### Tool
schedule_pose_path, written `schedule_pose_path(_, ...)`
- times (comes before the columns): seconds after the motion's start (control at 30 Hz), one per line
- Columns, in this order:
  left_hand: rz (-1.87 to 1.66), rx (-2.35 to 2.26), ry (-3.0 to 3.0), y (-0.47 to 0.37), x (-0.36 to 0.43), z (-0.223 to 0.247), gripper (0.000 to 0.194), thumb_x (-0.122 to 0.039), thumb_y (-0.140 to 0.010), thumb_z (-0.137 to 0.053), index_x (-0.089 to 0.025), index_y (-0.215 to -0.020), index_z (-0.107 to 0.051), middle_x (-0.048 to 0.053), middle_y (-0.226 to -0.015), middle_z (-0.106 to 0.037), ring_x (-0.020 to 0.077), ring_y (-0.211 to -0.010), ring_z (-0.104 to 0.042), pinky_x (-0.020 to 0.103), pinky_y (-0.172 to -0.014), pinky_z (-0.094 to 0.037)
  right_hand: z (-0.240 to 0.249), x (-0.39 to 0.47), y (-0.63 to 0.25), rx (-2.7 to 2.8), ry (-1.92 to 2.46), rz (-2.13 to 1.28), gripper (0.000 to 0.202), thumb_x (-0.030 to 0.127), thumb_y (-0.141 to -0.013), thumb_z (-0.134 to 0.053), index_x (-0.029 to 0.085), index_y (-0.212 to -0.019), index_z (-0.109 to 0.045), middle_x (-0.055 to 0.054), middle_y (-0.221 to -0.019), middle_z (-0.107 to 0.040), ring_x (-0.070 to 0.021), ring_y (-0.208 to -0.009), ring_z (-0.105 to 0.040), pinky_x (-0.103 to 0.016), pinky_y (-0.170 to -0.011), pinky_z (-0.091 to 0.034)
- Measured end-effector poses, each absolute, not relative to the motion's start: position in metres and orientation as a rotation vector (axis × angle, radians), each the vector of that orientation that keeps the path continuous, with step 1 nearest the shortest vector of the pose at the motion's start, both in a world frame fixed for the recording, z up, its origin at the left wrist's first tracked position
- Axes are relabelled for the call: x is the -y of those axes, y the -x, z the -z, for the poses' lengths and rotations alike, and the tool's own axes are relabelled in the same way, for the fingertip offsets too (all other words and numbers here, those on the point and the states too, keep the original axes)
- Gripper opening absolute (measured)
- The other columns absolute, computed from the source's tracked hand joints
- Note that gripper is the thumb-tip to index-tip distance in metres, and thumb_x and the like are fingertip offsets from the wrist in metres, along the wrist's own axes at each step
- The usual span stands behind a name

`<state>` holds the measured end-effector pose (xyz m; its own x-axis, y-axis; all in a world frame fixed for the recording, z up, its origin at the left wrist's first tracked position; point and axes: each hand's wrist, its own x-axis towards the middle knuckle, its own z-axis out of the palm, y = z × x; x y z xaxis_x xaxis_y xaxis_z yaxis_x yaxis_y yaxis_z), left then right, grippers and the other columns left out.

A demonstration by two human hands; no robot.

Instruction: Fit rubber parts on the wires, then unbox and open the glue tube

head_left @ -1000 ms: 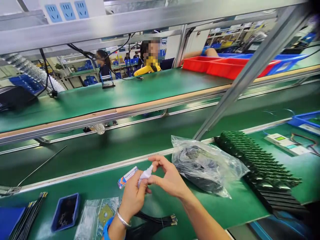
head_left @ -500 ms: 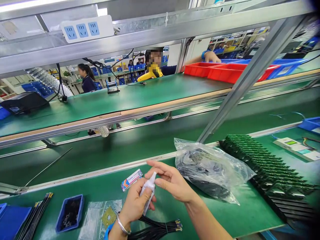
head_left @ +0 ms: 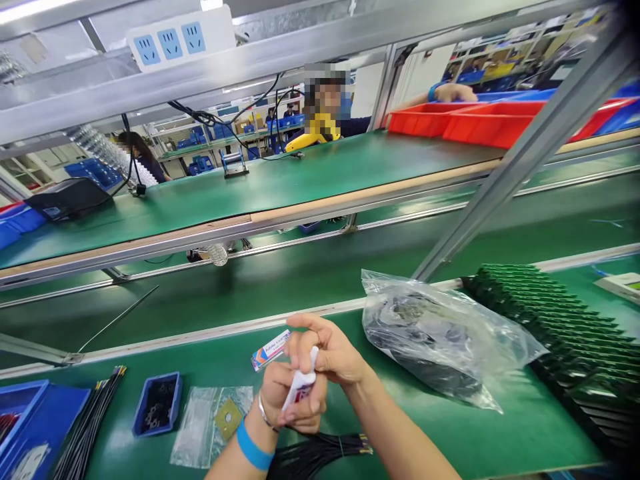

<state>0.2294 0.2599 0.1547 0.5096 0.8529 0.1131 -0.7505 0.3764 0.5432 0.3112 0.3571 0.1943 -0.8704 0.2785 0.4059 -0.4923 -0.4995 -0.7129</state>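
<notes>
My left hand (head_left: 293, 403) grips a small white tube (head_left: 299, 388) upright over the green mat. My right hand (head_left: 327, 350) has its fingertips pinched on the tube's top end. A small flat carton with red and blue print (head_left: 271, 349) lies just behind the hands. A bundle of black wires with coloured tips (head_left: 320, 453) lies on the mat under my forearms. A clear bag with a yellowish square pad (head_left: 216, 424) lies to the left of my left wrist.
A clear plastic bag of black cables (head_left: 440, 340) lies to the right, beside a long stack of dark green boards (head_left: 555, 333). A small blue tray (head_left: 157, 403) and another black wire bundle (head_left: 90, 427) sit at the left. Across the conveyor, other people work by red bins (head_left: 465, 123).
The hands have drawn closer to me and lower. My right fingers moved from beside the tube's tip onto its top. The view has shifted a little to the left.
</notes>
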Motion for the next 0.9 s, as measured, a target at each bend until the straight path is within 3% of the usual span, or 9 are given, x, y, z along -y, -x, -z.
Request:
schedule_pose_path(0.1,-1.006,-0.100,-0.587,-0.230,-0.265,-0.155,0.052,-0.060,-0.076,-0.049,-0.012,-0.059,-0.061,-0.002,-0.023,-0.034,0.0083,-0.011,-0.018,0.019,-0.019,-0.018,-0.194,-0.365,-0.305,1.277,-0.396,-2.413,0.054,0.046,-0.072,-0.078,0.024,-0.118,-0.062,0.000,-0.062,-0.065,-0.0185,-0.072,-0.060,-0.037,-0.079,-0.047)
schedule_pose_path(0.23,-1.217,-0.219,-0.591,-0.224,-0.266,-0.164,0.032,-0.038,-0.081,-0.056,-0.008,-0.075,-0.065,-0.001,-0.032,-0.043,0.0066,-0.017,-0.028,0.017,-0.026,-0.021,-0.203,-0.379,-0.317,1.476,-0.226,-2.186,0.066,0.043,-0.066,-0.082,0.024,-0.125,-0.058,-0.005,-0.094,-0.067,-0.0193,-0.090,-0.058,-0.033,-0.085,-0.044)
schedule_pose_path(0.3,-1.277,-0.255,-0.597,-0.221,-0.265,-0.167,0.031,-0.034,-0.083,-0.056,-0.004,-0.081,-0.066,0.000,-0.036,-0.047,0.0063,-0.021,-0.033,0.017,-0.028,-0.022,-0.210,-0.380,-0.326,1.627,-0.018,-1.951,0.064,0.036,-0.064,-0.085,0.026,-0.121,-0.060,-0.001,-0.089,-0.065,-0.0157,-0.084,-0.057,-0.029,-0.085,-0.043)
schedule_pose_path(0.37,-1.275,-0.248,-0.594,-0.218,-0.264,-0.166,0.033,-0.034,-0.086,-0.054,-0.003,-0.084,-0.066,0.000,-0.037,-0.048,0.0058,-0.021,-0.033,0.017,-0.029,-0.021,-0.215,-0.378,-0.331,1.714,0.090,-1.839,0.051,0.027,-0.070,-0.081,0.026,-0.118,-0.062,0.001,-0.081,-0.065,-0.0135,-0.077,-0.058,-0.028,-0.081,-0.044)
schedule_pose_path(0.53,-1.027,-0.052,-0.594,-0.220,-0.268,-0.151,0.037,-0.042,-0.079,-0.050,-0.010,-0.071,-0.065,-0.002,-0.029,-0.037,0.0070,-0.016,-0.022,0.018,-0.024,-0.019,-0.211,-0.374,-0.321,1.435,-0.256,-2.164,0.042,0.029,-0.079,-0.075,0.024,-0.118,-0.060,-0.002,-0.078,-0.069,-0.0164,-0.073,-0.063,-0.029,-0.068,-0.050)
schedule_pose_path(0.67,-0.952,0.057,-0.626,-0.221,-0.273,-0.139,0.037,-0.046,-0.069,-0.055,-0.011,-0.067,-0.067,-0.001,-0.024,-0.033,0.0088,-0.014,-0.021,0.019,-0.022,-0.019,-0.197,-0.385,-0.310,1.094,-0.261,-2.268,0.047,0.032,-0.071,-0.081,0.025,-0.113,-0.062,0.001,-0.070,-0.067,-0.0154,-0.065,-0.063,-0.029,-0.063,-0.052)
schedule_pose_path(0.9,-0.949,-0.061,-0.712,-0.211,-0.272,-0.141,0.045,-0.048,-0.067,-0.057,-0.006,-0.068,-0.071,0.002,-0.024,-0.035,0.0112,-0.013,-0.025,0.023,-0.022,-0.019,-0.181,-0.395,-0.309,0.954,-0.148,-2.380,0.051,0.025,-0.063,-0.086,0.022,-0.109,-0.063,-0.002,-0.083,-0.067,-0.0138,-0.064,-0.065,-0.027,-0.061,-0.054)
